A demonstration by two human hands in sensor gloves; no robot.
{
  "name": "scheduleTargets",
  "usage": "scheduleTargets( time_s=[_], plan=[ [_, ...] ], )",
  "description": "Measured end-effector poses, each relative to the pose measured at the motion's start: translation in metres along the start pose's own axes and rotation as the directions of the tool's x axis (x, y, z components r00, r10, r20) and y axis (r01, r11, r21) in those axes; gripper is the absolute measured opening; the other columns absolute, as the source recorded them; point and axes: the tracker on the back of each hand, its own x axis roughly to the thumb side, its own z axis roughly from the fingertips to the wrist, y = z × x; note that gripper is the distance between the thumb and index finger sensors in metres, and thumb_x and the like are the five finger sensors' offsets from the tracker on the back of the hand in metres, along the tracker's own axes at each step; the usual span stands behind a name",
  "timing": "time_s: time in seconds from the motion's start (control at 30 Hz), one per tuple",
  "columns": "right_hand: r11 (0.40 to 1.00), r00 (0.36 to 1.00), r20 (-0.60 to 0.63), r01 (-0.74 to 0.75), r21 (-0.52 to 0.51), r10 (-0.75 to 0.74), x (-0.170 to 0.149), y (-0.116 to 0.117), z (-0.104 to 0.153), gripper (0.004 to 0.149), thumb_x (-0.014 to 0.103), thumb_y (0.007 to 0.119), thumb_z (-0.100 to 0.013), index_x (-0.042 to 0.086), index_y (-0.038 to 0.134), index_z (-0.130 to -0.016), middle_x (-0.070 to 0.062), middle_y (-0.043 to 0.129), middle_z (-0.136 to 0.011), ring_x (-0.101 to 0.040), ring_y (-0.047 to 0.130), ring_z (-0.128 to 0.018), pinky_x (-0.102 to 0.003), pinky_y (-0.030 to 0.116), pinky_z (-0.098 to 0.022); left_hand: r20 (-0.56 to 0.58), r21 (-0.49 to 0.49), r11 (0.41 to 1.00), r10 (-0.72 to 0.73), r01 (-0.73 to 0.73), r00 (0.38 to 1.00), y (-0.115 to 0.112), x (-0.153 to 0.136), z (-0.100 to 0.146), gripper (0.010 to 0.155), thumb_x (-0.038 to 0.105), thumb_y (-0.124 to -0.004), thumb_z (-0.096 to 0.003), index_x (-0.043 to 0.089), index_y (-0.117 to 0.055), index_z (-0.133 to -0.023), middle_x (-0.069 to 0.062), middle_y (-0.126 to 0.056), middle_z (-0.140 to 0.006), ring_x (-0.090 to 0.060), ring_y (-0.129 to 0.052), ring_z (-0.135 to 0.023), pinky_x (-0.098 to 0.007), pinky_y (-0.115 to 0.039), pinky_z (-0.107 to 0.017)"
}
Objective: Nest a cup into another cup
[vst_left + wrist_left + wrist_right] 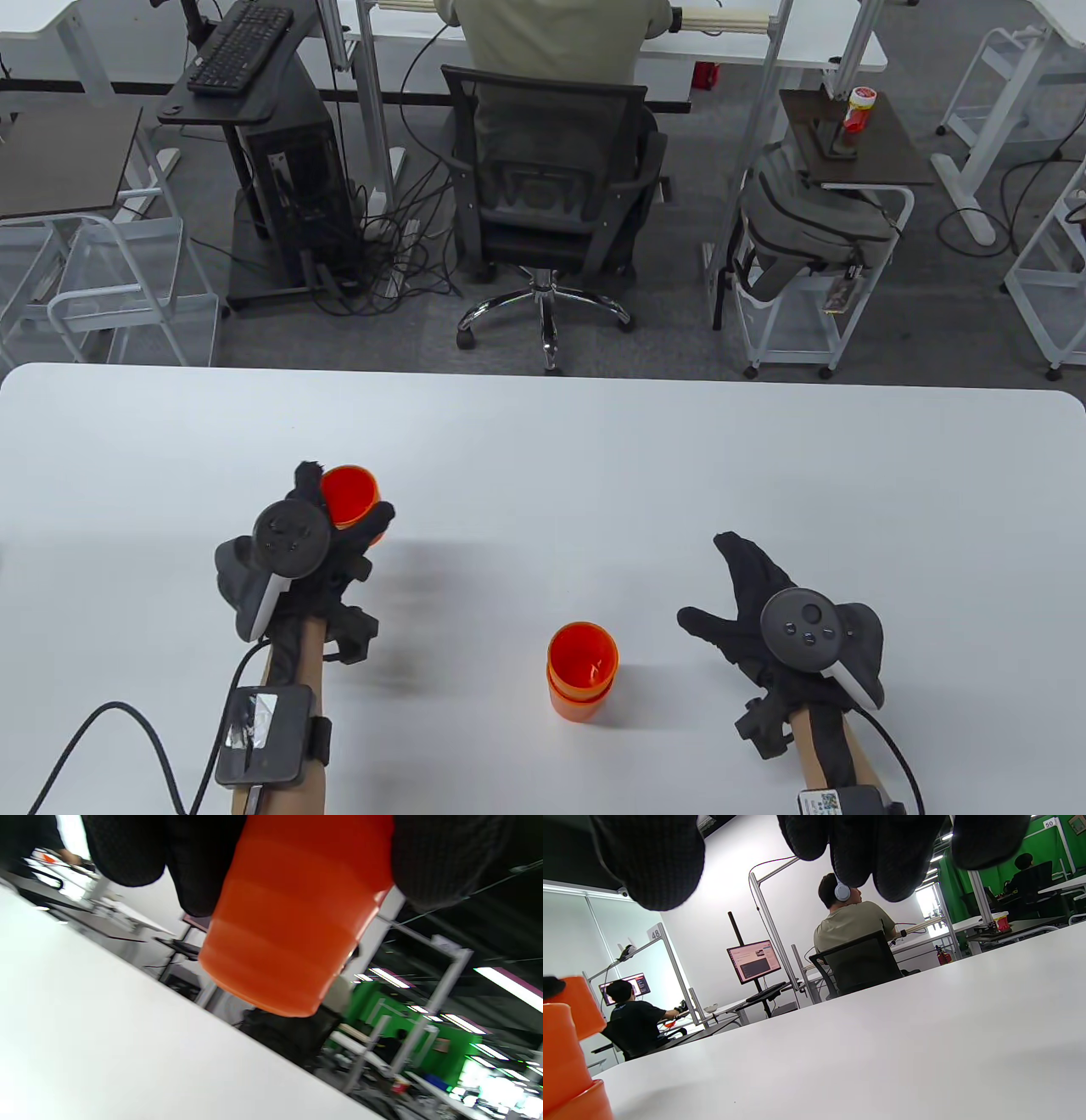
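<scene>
My left hand [335, 518] grips an orange cup [349, 494] by its sides and holds it above the white table [543, 441], mouth up and a little tilted. In the left wrist view the same cup [292, 921] hangs between my gloved fingers [432, 857], its base off the table. A stack of two nested orange cups [582, 671] stands upright on the table in front of me, right of my left hand. It also shows at the left edge of the right wrist view [564, 1065]. My right hand [738, 603] is open and empty, fingers spread, just right of the stack.
The table's far edge [543, 378] runs across the middle of the table view. Beyond it stand an office chair [551, 195] with a seated person, desks and wire carts. Cables trail from both wrists at the near edge.
</scene>
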Motion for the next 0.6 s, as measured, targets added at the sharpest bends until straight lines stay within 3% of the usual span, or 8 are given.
scheduleTargets(
  time_s=[0.07, 0.23, 0.4, 0.6],
  plan=[
    [1.000, 1.000, 0.001, -0.004, 0.001, 0.004, 0.000, 0.001, 0.001, 0.094, 0.055, 0.083, -0.048, 0.003, 0.042, -0.114, -0.030, 0.055, -0.112, -0.054, 0.065, -0.097, -0.074, 0.055, -0.065, 0.122, -0.027, 0.999, 0.031, -0.028, 0.992, 0.003, 0.037, 0.011, 0.109, 0.081, -0.073, -0.0451, 0.001, -0.046, -0.115, -0.021, -0.075, -0.108, -0.034, -0.089, -0.090, -0.058, -0.075, -0.068],
    [1.000, 1.000, 0.005, -0.017, 0.006, 0.017, 0.002, 0.003, 0.002, 0.094, 0.055, 0.083, -0.048, 0.003, 0.043, -0.114, -0.030, 0.055, -0.112, -0.054, 0.065, -0.097, -0.074, 0.055, -0.064, 0.337, -0.126, 0.990, 0.104, -0.064, 0.936, -0.007, 0.099, 0.045, 0.109, 0.081, -0.074, -0.0451, 0.001, -0.047, -0.115, -0.021, -0.076, -0.108, -0.034, -0.090, -0.089, -0.058, -0.075, -0.068],
    [1.000, 1.000, 0.008, -0.023, 0.007, 0.023, 0.003, 0.004, 0.002, 0.094, 0.055, 0.083, -0.048, 0.003, 0.043, -0.114, -0.030, 0.055, -0.112, -0.054, 0.065, -0.097, -0.074, 0.056, -0.064, 0.463, -0.225, 0.974, 0.135, -0.031, 0.876, -0.028, 0.133, 0.078, 0.109, 0.080, -0.074, -0.0451, 0.000, -0.048, -0.115, -0.022, -0.077, -0.107, -0.035, -0.091, -0.089, -0.059, -0.076, -0.068],
    [1.000, 1.000, 0.014, -0.027, 0.000, 0.027, 0.003, 0.004, 0.003, 0.094, 0.055, 0.083, -0.047, 0.003, 0.043, -0.114, -0.030, 0.055, -0.112, -0.054, 0.065, -0.097, -0.074, 0.056, -0.064, 0.538, -0.272, 0.962, 0.132, 0.023, 0.832, -0.046, 0.149, 0.104, 0.108, 0.080, -0.074, -0.0454, 0.001, -0.048, -0.115, -0.021, -0.077, -0.108, -0.035, -0.091, -0.090, -0.060, -0.074, -0.069]
  ],
)
